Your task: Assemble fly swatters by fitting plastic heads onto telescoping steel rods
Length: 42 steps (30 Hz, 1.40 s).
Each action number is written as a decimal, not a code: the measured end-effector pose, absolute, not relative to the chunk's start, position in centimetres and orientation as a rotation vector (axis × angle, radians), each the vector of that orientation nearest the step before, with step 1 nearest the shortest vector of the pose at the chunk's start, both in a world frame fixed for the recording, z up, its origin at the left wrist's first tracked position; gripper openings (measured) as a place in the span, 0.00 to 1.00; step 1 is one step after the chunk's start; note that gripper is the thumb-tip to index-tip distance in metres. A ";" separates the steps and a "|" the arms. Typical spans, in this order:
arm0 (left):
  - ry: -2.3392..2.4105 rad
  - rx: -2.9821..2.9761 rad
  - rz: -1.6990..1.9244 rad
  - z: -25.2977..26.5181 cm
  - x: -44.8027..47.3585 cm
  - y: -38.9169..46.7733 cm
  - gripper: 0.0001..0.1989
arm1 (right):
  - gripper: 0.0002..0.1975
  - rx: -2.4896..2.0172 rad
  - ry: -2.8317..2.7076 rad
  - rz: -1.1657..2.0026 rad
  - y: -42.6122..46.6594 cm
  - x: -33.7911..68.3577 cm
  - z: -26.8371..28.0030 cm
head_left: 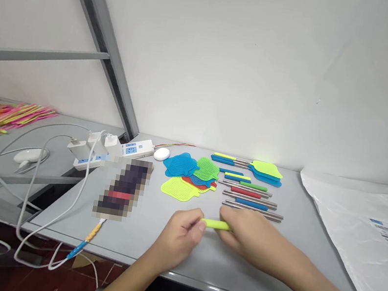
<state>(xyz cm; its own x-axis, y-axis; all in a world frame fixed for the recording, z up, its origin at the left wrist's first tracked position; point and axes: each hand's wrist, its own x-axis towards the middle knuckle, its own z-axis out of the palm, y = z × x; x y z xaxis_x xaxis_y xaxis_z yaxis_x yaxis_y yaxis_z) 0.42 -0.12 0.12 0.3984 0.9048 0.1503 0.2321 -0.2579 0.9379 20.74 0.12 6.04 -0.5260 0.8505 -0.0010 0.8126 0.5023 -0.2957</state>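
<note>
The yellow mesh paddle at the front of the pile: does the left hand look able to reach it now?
Probably yes: the yellow mesh paddle lies just beyond the left hand, with nothing seen between them. But that hand holds the yellow-green tube, so it might need to let go first.

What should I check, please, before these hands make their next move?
1. Yellow-green grip held at both ends: ok, left hand on one, right hand on the other.
2. Grip's ends visible: not ok, the hands cover them.
3. Perforated heads apart from the hands: ok, overlapping in a pile beyond the left hand.
4. Metal rods in view: ok, lying beyond the right hand, beside coloured grips.
5. Charging cable wholly on the table: not ok, it runs over the front edge.
6. White bag untouched by the right forearm: cannot tell.
</note>
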 end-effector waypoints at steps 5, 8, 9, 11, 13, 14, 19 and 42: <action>1.151 1.738 0.927 0.5 -3.4 2.0 0.19 | 0.15 -1.510 -2.376 0.606 0.3 24.1 5.3; 1.191 1.861 0.759 1.2 -4.7 2.5 0.19 | 0.16 -1.444 -2.292 0.668 0.0 25.1 4.3; 1.208 1.898 0.724 1.3 -4.7 2.4 0.19 | 0.16 -1.416 -2.285 0.674 -0.2 25.2 3.8; 1.251 1.952 0.709 1.5 -4.2 2.0 0.17 | 0.16 -1.385 -2.281 0.664 -0.5 25.4 2.8; 1.269 1.994 0.701 1.2 -3.1 1.6 0.14 | 0.15 -1.390 -2.272 0.609 -0.8 25.6 1.8; 1.261 2.022 0.690 1.0 -2.6 1.4 0.13 | 0.15 -1.402 -2.261 0.576 -0.9 25.8 1.2; 1.161 2.341 0.582 -0.3 -0.2 2.3 0.08 | 0.14 -1.506 -2.147 0.541 -1.2 26.7 -0.4; 1.521 2.760 0.637 -1.5 0.4 0.0 0.20 | 0.31 -2.100 -2.074 -0.002 -6.2 26.8 -4.2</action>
<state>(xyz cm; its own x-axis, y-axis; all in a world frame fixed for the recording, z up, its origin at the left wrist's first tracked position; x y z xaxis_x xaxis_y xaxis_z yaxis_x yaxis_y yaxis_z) 0.44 -0.01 -1.45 0.4745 0.7968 0.3741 0.8257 -0.5501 0.1244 26.78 -6.23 -4.22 0.0216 0.9908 0.1336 0.9911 -0.0036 -0.1332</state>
